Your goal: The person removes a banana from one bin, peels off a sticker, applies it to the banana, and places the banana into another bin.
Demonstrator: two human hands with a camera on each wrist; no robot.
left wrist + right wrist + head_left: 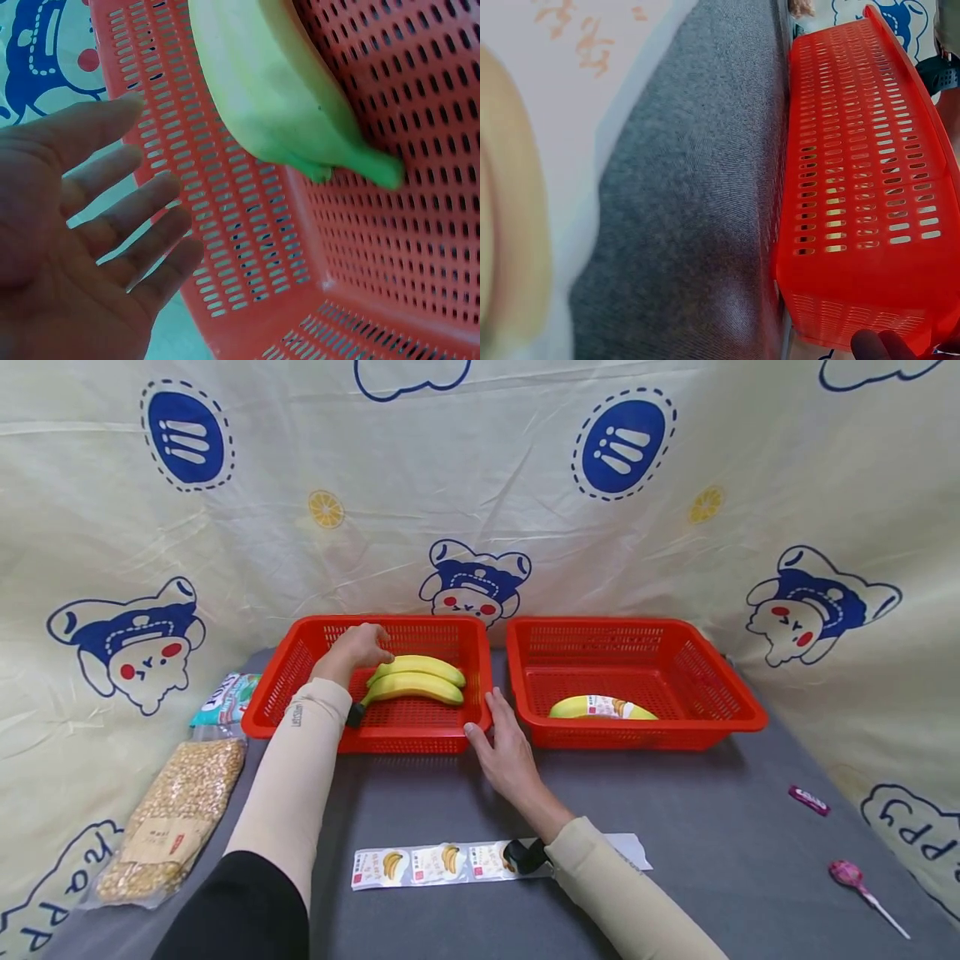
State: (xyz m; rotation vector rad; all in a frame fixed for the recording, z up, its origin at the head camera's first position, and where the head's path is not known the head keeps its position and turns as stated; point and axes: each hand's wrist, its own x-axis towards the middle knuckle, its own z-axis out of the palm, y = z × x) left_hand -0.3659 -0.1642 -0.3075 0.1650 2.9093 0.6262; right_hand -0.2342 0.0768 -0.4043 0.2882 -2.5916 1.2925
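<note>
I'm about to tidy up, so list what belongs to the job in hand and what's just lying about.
Likely part of the job:
left basket, with the right hand at its corner
bananas in it, near the left hand
right basket
labelled banana in it
strip of banana labels

Apparently just lying about:
bag of yellow kernels
turquoise packet
small purple-wrapped item
lollipop
</note>
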